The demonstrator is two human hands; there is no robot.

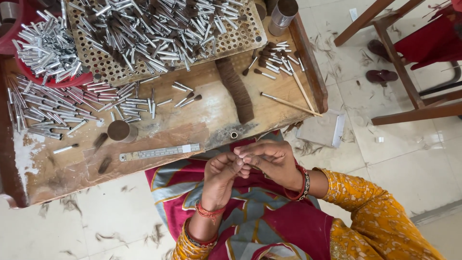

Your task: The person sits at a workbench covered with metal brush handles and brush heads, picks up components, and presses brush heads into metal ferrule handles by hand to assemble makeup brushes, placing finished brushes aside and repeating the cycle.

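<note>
My left hand (pixel 220 174) and my right hand (pixel 270 159) meet over my lap, just below the front edge of the wooden table (pixel 202 120). Both have their fingers curled and their fingertips touch. Whatever may be pinched between them is hidden. The things nearest them on the table are a metal ruler (pixel 159 151) and a long bundle of brown hair (pixel 236 89). Red bangles circle both wrists.
A perforated tray (pixel 103 65) piled with silver metal tubes sits at the back. More tubes lie loose (pixel 53 106) and in a red basin (pixel 45 48). Also here: small metal cup (pixel 120 131), thin wooden sticks (pixel 288 103), tufted tubes (pixel 274 55), wooden chair (pixel 409 91), sandals (pixel 381 75).
</note>
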